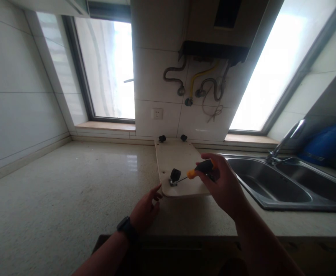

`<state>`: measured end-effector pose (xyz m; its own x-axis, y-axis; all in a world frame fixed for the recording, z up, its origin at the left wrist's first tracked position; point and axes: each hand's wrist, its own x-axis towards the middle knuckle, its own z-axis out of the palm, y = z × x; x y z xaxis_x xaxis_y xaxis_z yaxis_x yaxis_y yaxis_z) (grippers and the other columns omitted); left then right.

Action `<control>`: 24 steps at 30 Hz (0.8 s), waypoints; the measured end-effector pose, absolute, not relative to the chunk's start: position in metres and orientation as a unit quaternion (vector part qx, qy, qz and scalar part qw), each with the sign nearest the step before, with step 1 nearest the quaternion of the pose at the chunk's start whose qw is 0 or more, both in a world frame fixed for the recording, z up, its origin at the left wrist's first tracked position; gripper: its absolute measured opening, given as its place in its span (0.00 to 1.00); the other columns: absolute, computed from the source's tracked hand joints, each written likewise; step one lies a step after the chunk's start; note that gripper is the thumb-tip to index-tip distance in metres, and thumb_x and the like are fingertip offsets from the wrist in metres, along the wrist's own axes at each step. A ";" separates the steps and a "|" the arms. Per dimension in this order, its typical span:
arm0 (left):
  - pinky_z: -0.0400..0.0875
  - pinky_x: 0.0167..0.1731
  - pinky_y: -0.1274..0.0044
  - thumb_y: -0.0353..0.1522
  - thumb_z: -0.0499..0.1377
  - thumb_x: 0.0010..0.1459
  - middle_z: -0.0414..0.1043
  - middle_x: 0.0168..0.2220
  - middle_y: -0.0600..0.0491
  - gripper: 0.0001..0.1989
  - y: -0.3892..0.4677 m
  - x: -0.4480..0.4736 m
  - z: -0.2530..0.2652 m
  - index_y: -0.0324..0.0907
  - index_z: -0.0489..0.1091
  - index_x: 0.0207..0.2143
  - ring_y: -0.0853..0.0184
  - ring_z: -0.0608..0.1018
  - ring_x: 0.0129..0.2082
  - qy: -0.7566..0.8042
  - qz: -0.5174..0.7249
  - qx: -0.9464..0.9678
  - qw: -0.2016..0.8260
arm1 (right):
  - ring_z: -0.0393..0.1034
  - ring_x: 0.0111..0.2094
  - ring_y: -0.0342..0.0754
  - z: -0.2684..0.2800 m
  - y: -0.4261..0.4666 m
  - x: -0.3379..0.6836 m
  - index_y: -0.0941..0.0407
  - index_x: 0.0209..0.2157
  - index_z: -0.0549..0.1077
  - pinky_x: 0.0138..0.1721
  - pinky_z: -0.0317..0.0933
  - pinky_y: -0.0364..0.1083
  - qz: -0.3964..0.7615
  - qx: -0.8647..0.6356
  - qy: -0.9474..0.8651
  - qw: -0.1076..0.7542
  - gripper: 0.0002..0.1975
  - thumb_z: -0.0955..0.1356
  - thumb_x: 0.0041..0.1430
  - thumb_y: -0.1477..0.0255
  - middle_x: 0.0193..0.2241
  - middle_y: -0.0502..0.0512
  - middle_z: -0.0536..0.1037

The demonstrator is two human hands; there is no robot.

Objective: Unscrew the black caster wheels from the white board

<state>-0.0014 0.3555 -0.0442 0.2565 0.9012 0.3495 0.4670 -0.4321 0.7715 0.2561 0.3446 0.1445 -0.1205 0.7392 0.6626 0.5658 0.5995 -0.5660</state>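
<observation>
Your right grip [221,172] is closed around the handle of the screwdriver [204,168], which is black and orange. The shaft slants down and to the left of that grip, its tip at the base of the near wheel [175,174]. The tip is too small to tell whether it sits in a screw.

Your left grip [146,209] holds nothing; its fingers are loosely bent, with the forefinger reaching out to the near left corner of the board [179,155]. You wear a watch [127,229] on the wrist just behind it.

The board lies on the table [104,168], beyond your left grip and mostly to the left of your right one. The near wheel stands up from it, between your two grips. Beyond both, at the board's far end, are a left far wheel [162,138] and a right far wheel [183,137]. Your right grip covers the board's near right part. To the right of that grip is the sink [267,207], with the tap [293,132] farther off behind it.
</observation>
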 end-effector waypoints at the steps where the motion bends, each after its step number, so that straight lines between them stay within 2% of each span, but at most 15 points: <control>1: 0.75 0.41 0.71 0.27 0.52 0.64 0.74 0.49 0.48 0.33 0.356 -0.002 -0.045 0.51 0.49 0.69 0.65 0.78 0.43 0.459 0.401 0.746 0.270 | 0.76 0.47 0.56 0.143 0.344 0.257 0.48 0.54 0.67 0.49 0.73 0.61 0.091 -0.432 -0.743 0.503 0.21 0.71 0.61 0.70 0.49 0.60 0.75; 8: 0.75 0.41 0.71 0.26 0.52 0.63 0.74 0.49 0.48 0.33 0.356 -0.002 -0.045 0.50 0.49 0.69 0.65 0.78 0.44 0.456 0.403 0.747 0.270 | 0.73 0.55 0.53 0.141 0.341 0.255 0.46 0.56 0.66 0.54 0.73 0.54 0.149 -0.351 -0.765 0.519 0.21 0.69 0.63 0.75 0.55 0.58 0.68; 11: 0.75 0.39 0.72 0.26 0.52 0.64 0.74 0.49 0.47 0.33 0.355 -0.002 -0.044 0.50 0.49 0.69 0.66 0.78 0.42 0.455 0.400 0.748 0.271 | 0.71 0.58 0.54 0.144 0.340 0.254 0.45 0.56 0.66 0.57 0.71 0.56 0.158 -0.340 -0.771 0.515 0.22 0.68 0.63 0.76 0.55 0.58 0.68; 16: 0.74 0.39 0.72 0.27 0.52 0.64 0.74 0.49 0.48 0.33 0.356 -0.002 -0.046 0.51 0.49 0.69 0.66 0.78 0.41 0.456 0.404 0.746 0.271 | 0.72 0.57 0.54 0.149 0.339 0.254 0.47 0.55 0.67 0.55 0.71 0.55 0.149 -0.341 -0.765 0.525 0.21 0.69 0.62 0.76 0.54 0.58 0.70; 24: 0.74 0.39 0.73 0.27 0.52 0.64 0.73 0.49 0.48 0.33 0.354 -0.002 -0.044 0.50 0.49 0.69 0.66 0.77 0.43 0.448 0.406 0.749 0.271 | 0.76 0.53 0.55 0.127 0.342 0.269 0.48 0.52 0.69 0.55 0.71 0.55 0.235 -0.321 -0.637 0.661 0.22 0.74 0.57 0.75 0.51 0.55 0.73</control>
<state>-0.0019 0.3544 -0.0444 0.2681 0.8913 0.3656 0.4506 -0.4514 0.7702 0.2691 0.3416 0.1270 0.0790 0.7191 0.6904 0.0988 0.6835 -0.7232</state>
